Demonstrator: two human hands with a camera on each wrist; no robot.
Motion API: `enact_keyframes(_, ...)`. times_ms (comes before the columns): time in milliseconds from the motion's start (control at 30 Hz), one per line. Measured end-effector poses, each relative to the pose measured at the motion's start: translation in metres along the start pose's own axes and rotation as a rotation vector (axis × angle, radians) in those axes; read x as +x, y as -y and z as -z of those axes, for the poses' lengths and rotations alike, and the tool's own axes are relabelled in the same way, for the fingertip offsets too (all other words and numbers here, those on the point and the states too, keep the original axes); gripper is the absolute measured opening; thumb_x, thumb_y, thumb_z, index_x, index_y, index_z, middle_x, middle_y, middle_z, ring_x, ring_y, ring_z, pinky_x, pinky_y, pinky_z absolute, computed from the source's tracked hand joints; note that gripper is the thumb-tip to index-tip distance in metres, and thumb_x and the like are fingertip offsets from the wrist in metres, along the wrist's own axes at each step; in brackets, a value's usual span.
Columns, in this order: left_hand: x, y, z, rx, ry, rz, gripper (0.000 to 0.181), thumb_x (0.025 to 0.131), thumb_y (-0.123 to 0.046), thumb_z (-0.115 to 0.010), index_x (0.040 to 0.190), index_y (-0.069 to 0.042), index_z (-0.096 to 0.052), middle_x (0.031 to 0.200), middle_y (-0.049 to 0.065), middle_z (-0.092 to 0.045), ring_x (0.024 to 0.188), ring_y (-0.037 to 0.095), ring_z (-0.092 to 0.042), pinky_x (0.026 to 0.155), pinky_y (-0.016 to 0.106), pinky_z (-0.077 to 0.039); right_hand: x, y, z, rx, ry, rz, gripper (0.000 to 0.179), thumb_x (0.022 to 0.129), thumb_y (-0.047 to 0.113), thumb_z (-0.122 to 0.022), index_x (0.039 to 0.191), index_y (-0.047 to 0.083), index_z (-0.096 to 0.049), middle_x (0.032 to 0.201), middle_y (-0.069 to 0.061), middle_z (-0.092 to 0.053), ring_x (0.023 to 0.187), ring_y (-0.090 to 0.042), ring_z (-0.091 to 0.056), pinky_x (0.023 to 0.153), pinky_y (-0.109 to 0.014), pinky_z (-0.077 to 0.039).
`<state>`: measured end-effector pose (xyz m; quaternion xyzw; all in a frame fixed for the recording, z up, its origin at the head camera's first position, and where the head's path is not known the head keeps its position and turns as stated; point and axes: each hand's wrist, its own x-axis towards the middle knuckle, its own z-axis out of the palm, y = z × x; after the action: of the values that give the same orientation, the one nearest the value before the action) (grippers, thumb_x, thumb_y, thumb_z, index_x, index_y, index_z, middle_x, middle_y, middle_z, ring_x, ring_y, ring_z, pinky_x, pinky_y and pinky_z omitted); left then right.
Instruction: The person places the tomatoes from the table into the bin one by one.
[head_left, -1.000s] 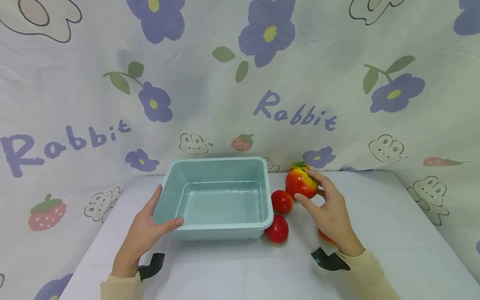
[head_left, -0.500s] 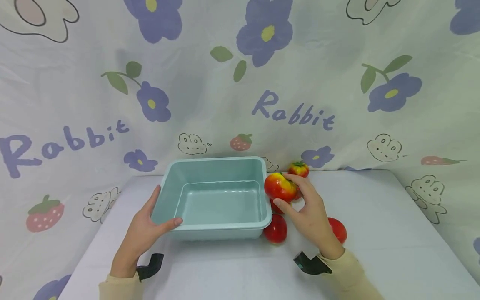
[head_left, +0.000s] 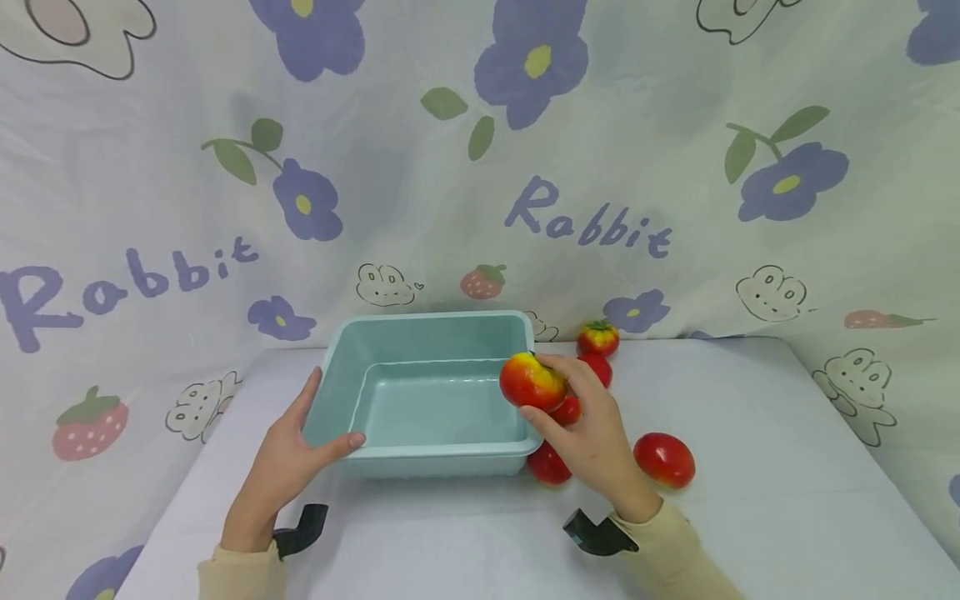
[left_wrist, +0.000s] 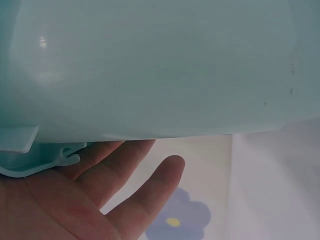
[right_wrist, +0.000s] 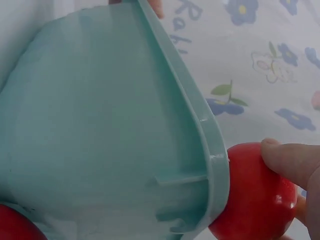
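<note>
A pale blue-green plastic basin (head_left: pixel 435 452) stands on the table with nothing inside it. My left hand (head_left: pixel 288 454) grips its left end, thumb over the front rim; in the left wrist view the fingers (left_wrist: pixel 150 192) reach under the rim against the outer wall. My right hand (head_left: pixel 592 442) holds a red-and-yellow tomato (head_left: pixel 528 382) between thumb and fingers. That tomato overlaps the basin's right rim in the head view, and the right wrist view shows it just beyond the rim, its lower part hidden.
Beside the basin's right wall lie several other red fruits, including a front one (head_left: pixel 550 467) and a small one (head_left: pixel 570 410) partly behind my right hand. A yellow-topped tomato (head_left: pixel 597 339) sits at the back. Another red fruit (head_left: pixel 664 460) lies right of my wrist. A patterned cloth (head_left: pixel 420 192) hangs behind.
My right hand has carried the tomato leftward from above the fruits to the basin's right rim, uncovering the fruits at the back and right. The left hand and basin have stayed put.
</note>
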<state>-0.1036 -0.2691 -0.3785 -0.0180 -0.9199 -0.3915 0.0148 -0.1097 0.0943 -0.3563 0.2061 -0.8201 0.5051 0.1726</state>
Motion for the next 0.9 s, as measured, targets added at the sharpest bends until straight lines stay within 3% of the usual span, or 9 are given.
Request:
enact_keyframes(167,0.0,-0.004,0.003,0.018,0.01,0.034,0.104,0.077,-0.046,-0.071,0.148,-0.031,0.003,0.154,0.008,-0.008,0.137,0.041,-0.013,0.097,0.069,-0.022,0.001,0.02,0.001,0.007,0.008,0.037,0.058,0.075,0.005,-0.076,0.127,0.004,-0.049,0.126,-0.008,-0.051,0.115,-0.019,-0.048,0.088,-0.038,-0.051)
enact_keyframes(333,0.001,-0.003,0.002,0.012,0.012,0.049,0.104,0.076,-0.047,-0.071,0.148,-0.033,0.003,0.154,0.011,-0.01,0.136,0.043,-0.015,0.096,0.07,-0.023,-0.002,0.005,-0.011,0.029,0.004,0.081,0.06,0.075,0.009,-0.077,0.128,0.01,-0.05,0.129,-0.005,-0.05,0.118,-0.017,-0.046,0.09,-0.035,-0.049)
enact_keyframes(500,0.001,0.0,0.0,0.001,0.009,-0.003,0.101,0.078,-0.043,-0.071,0.148,-0.032,0.0,0.154,0.002,-0.008,0.138,0.037,-0.01,0.099,0.068,-0.021,-0.007,-0.015,-0.024,0.015,0.011,0.113,0.061,0.076,0.018,-0.077,0.131,0.02,-0.049,0.132,0.0,-0.048,0.121,-0.015,-0.044,0.09,-0.033,-0.049)
enact_keyframes(733,0.001,0.0,-0.002,-0.008,0.01,-0.017,0.099,0.079,-0.042,-0.071,0.148,-0.034,0.0,0.154,-0.002,-0.007,0.139,0.034,-0.009,0.1,0.066,-0.021,-0.009,-0.017,-0.03,0.022,0.027,0.137,0.058,0.078,0.025,-0.075,0.131,0.022,-0.05,0.133,0.003,-0.048,0.121,-0.014,-0.043,0.089,-0.033,-0.05)
enact_keyframes(900,0.001,-0.002,0.001,0.014,0.011,0.021,0.102,0.078,-0.045,-0.071,0.148,-0.032,0.001,0.154,0.005,-0.008,0.138,0.039,-0.013,0.098,0.069,-0.022,-0.01,-0.017,-0.034,0.035,0.053,0.125,0.057,0.079,0.026,-0.074,0.131,0.022,-0.05,0.133,0.003,-0.048,0.12,-0.014,-0.044,0.088,-0.035,-0.05)
